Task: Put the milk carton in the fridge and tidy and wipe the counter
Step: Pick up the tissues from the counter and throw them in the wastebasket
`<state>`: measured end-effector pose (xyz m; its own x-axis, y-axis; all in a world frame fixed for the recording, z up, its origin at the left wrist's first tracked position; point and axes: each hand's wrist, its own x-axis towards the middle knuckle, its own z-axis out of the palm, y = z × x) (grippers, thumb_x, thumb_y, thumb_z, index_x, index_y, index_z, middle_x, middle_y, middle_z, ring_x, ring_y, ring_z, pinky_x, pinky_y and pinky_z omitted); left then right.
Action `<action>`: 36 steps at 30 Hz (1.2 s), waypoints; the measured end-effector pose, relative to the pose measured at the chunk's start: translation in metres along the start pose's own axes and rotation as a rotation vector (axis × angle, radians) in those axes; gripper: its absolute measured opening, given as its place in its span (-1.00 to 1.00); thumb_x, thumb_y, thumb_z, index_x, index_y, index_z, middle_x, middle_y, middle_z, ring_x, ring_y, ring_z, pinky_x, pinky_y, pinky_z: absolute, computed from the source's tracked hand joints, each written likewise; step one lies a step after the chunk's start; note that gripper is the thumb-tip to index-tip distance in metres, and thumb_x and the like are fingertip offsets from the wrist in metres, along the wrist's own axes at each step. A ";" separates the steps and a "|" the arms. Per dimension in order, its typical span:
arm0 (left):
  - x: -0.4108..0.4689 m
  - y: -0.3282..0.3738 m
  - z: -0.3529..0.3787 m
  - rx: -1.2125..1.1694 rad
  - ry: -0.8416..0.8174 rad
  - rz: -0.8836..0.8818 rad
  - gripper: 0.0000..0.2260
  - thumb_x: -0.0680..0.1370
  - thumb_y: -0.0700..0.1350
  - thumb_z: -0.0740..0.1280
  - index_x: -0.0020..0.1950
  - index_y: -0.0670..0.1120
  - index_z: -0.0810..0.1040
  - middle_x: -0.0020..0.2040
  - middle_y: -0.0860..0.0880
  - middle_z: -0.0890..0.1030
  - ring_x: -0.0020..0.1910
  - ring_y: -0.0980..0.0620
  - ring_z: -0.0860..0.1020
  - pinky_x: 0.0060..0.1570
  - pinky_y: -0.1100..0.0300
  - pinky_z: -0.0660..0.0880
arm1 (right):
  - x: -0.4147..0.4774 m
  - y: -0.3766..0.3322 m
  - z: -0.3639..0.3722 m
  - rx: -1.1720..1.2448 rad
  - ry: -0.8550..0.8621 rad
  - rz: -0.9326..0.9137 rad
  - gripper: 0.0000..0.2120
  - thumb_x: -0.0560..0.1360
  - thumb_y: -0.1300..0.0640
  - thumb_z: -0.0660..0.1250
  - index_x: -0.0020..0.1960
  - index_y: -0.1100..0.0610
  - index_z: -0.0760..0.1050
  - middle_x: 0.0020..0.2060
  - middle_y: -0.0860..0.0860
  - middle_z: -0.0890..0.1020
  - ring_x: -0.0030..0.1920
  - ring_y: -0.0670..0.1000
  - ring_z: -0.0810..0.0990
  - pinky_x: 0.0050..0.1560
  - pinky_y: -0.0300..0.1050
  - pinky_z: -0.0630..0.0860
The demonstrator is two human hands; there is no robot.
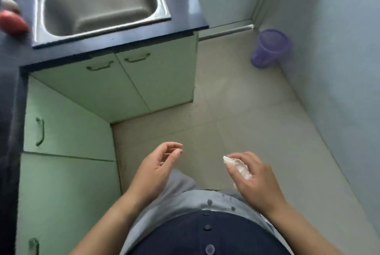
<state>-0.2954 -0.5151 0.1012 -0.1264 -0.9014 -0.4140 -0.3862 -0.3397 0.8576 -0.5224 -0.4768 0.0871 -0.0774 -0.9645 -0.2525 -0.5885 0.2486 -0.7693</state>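
The right hand (pixel 255 178) holds a crumpled white tissue (pixel 238 166); the grip is closed on it between thumb and fingers, and one end of the tissue sticks out on the left of the grip, toward the other hand. The left hand (pixel 156 170) is just to the left of this grip, apart from it, and it holds nothing: its fingers (pixel 174 149) are curled loosely, with thumb and fingertips close together but not pressed, so its grip is narrow and empty. Both hands are in the air above the tiled floor (pixel 236 110), in front of the person's body.

Far ahead of the grip and to its left is the dark desk (pixel 185 7) with a steel sink (pixel 98 5) set in it. The desk is well apart from both hands. Below its edge are pale green cabinet doors (pixel 102 90), which continue down the left side, near the left hand. At the far left edge of the desk there are some red and pale things (pixel 12 20), too blurred to tell what they are. Ahead of the grip and to its right, a purple bin (pixel 269 47) stands on the floor in the corner beside the blue wall (pixel 329 49).

No milk carton and no fridge can be seen in this view.
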 end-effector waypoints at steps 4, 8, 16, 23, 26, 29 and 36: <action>0.060 0.026 0.030 0.120 -0.167 0.021 -0.88 0.56 -0.04 0.23 0.02 0.11 0.54 -0.01 0.14 0.64 0.01 0.26 0.55 -0.06 0.44 0.41 | 0.020 0.025 -0.025 0.061 0.119 0.169 -0.94 0.46 0.00 0.33 -0.09 -0.14 0.56 -0.14 -0.17 0.60 -0.12 -0.19 0.54 -0.17 -0.39 0.40; 0.138 0.056 0.054 0.191 -0.284 0.019 -0.89 0.57 -0.04 0.23 0.00 0.13 0.53 -0.01 0.13 0.64 0.01 0.26 0.55 -0.09 0.49 0.37 | 0.076 0.035 -0.046 0.086 0.193 0.252 -0.93 0.47 -0.01 0.32 -0.07 -0.12 0.56 -0.14 -0.17 0.58 -0.12 -0.17 0.54 -0.15 -0.37 0.41; 0.316 0.172 0.086 0.335 -0.423 0.156 -0.86 0.56 0.00 0.21 0.06 0.08 0.52 0.00 0.16 0.62 -0.02 0.34 0.52 -0.14 0.55 0.33 | 0.224 0.030 -0.151 0.084 0.401 0.342 -0.93 0.47 0.00 0.32 -0.06 -0.11 0.56 -0.15 -0.17 0.58 -0.11 -0.20 0.52 -0.15 -0.42 0.39; 0.434 0.244 0.141 0.382 -0.517 0.153 -0.89 0.56 0.05 0.20 0.03 0.17 0.50 0.01 0.22 0.61 0.01 0.33 0.52 -0.08 0.42 0.36 | 0.316 0.048 -0.221 0.064 0.480 0.393 -0.92 0.48 0.01 0.31 -0.05 -0.14 0.55 -0.13 -0.19 0.56 -0.05 -0.24 0.48 -0.10 -0.45 0.36; 0.478 0.265 0.170 0.386 -0.523 0.152 -0.88 0.56 0.06 0.21 0.03 0.15 0.51 0.00 0.21 0.61 -0.06 0.32 0.52 -0.12 0.33 0.38 | 0.357 0.068 -0.246 0.077 0.465 0.408 -0.90 0.47 0.03 0.31 -0.08 -0.18 0.52 -0.12 -0.18 0.57 -0.03 -0.26 0.48 -0.08 -0.47 0.35; 0.528 0.288 0.200 0.396 -0.503 0.137 -0.87 0.56 0.05 0.21 0.04 0.14 0.51 0.00 0.22 0.61 -0.11 0.35 0.52 -0.19 0.35 0.37 | 0.411 0.092 -0.284 0.071 0.443 0.411 -0.89 0.47 0.01 0.31 -0.09 -0.21 0.51 -0.12 -0.18 0.57 -0.04 -0.23 0.49 -0.12 -0.43 0.38; 0.634 0.375 0.263 0.377 -0.396 0.161 -0.86 0.56 0.02 0.22 0.06 0.09 0.53 -0.02 0.21 0.60 -0.03 0.35 0.51 -0.07 0.45 0.38 | 0.552 0.122 -0.425 -0.003 0.445 0.280 -0.86 0.42 -0.09 0.25 -0.06 -0.14 0.53 -0.11 -0.21 0.57 -0.09 -0.25 0.51 -0.16 -0.47 0.37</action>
<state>-0.7604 -1.1430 0.0802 -0.5159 -0.7397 -0.4320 -0.6238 -0.0213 0.7813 -0.9786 -1.0171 0.1034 -0.5657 -0.8061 -0.1738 -0.4990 0.5025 -0.7060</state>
